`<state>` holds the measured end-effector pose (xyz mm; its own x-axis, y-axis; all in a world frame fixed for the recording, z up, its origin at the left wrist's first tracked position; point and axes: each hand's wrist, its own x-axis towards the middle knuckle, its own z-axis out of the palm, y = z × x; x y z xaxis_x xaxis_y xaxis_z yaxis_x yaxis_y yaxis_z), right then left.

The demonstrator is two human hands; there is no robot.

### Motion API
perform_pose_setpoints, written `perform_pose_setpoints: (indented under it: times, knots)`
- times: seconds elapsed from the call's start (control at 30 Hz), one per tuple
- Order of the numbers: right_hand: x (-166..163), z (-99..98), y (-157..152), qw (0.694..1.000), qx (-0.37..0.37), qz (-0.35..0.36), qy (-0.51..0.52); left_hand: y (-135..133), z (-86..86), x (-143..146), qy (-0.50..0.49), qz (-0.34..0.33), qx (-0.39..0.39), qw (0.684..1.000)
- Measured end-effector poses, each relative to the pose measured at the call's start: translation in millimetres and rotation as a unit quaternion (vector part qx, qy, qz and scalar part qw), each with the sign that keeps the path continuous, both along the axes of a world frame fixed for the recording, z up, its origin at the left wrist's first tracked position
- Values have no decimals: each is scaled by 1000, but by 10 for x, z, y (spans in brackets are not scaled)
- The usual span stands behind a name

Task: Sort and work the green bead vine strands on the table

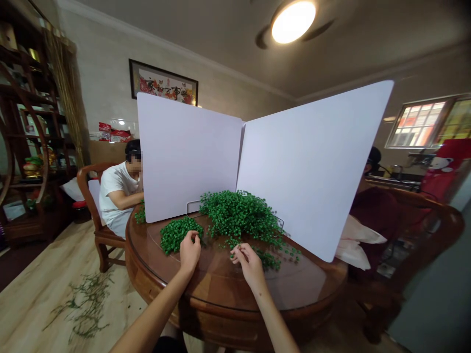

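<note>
My left hand (190, 251) is at the right edge of a smaller heap of green plastic-looking sprigs (177, 235). Its fingers are curled together, and what they hold, if anything, is hidden. Just in front of a larger, looser mound of the same green sprigs with thin stems (241, 215), my right hand (248, 260) is closed in a pinch. A tiny bit shows at its fingertips, too small to name. Both heaps lie on a round brown wooden table (221, 289) with a glossy top.
Two white boards (191, 157) stand upright in a V behind the mound, with a wire stand (193, 207) at their foot. A person in a white shirt (119, 184) sits at left, another partly hidden at right. Stripped stems (86, 306) litter the floor.
</note>
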<state>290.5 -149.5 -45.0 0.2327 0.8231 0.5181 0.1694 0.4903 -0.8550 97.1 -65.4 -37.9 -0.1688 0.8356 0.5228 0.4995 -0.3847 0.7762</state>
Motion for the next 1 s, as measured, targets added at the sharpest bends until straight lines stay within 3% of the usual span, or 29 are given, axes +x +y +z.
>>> perform_pose_setpoints:
  times: [0.13,0.23,0.33,0.6,0.8,0.87,1.0]
  knots:
    - [15,16,-37,999,5,-43,-13,-58,21,70,121,-23,62,990]
    - [36,15,-54,997,10,-75,-16,-107,5,150,255,-63,101,959]
    - [50,12,-60,996,13,-92,-6,-120,-36,199,320,-98,103,937]
    - [46,15,-59,994,19,-108,1,-84,-103,162,311,-25,73,947]
    - [43,24,-65,993,20,-114,14,-141,-33,175,286,-25,98,953]
    - [33,35,-72,994,21,-102,22,-221,64,175,257,-68,113,958]
    - [3,56,-88,998,16,-40,52,-445,291,176,210,-250,114,938]
